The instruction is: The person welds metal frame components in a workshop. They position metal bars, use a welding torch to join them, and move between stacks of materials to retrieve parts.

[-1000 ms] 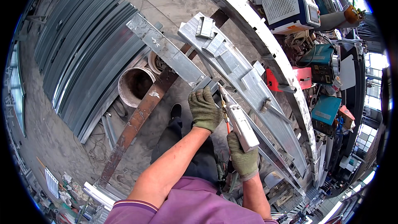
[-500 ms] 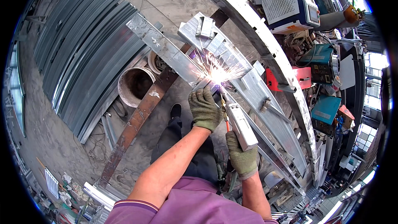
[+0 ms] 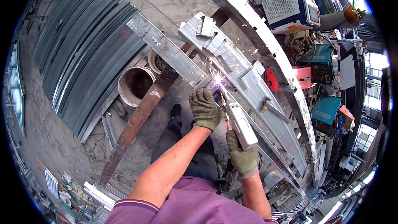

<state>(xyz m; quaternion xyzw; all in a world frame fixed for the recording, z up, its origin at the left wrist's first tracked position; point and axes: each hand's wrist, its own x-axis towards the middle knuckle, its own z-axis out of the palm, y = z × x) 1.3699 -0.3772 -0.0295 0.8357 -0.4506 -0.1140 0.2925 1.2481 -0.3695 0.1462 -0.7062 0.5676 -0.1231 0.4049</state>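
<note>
My right hand (image 3: 243,157), in an olive work glove, is closed round the white handheld welding gun (image 3: 242,126). At the gun's nozzle a small bright violet-white arc (image 3: 217,81) throws short sparks. The arc burns at the near end of a galvanized square tube (image 3: 170,54), next to a small flat metal piece (image 3: 202,82). My left hand (image 3: 205,108), in a matching glove, has its bent fingertips pressed on that small piece, just left of the nozzle. A brass fitting and an orange hose run along the gun's left side. Glare hides the joint itself.
A rusty beam (image 3: 139,120) crosses under the tube, beside a round bucket (image 3: 134,86). Long steel profiles (image 3: 89,54) are stacked at left. At right lie galvanized beams with a hammer (image 3: 265,104) on them, a curved steel frame (image 3: 286,70), and machines including a red box (image 3: 302,78).
The large burst of sparks has shrunk to a small glow, so the tube's end shows more clearly. Both hands and the welding gun stay nearly in place.
</note>
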